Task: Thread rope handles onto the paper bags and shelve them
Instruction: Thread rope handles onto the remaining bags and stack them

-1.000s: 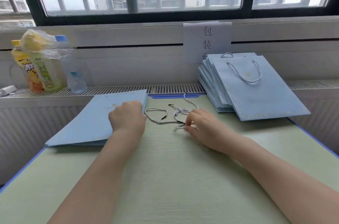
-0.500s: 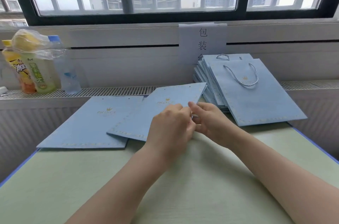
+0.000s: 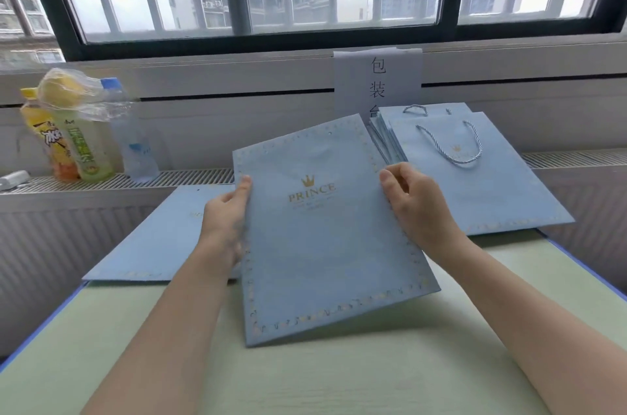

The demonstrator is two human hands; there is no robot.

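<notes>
Since half a second ago the paper bag [image 3: 325, 231] has been lifted off the bench [image 3: 339, 377] and turned face-up toward the camera at centre. The left hand [image 3: 225, 214] grips its 9 o'clock edge, the right hand [image 3: 412, 197] pinches its 3 o'clock edge. It is flat, pale blue, with a gold crown, "PRINCE" lettering, a dotted border and no handle. At 2 o'clock lies a stack of bags [image 3: 475, 183] with rope handles [image 3: 451, 146]; at 9 o'clock another flat bag [image 3: 159, 238]; at 10 o'clock drink bottles [image 3: 78, 136].
</notes>
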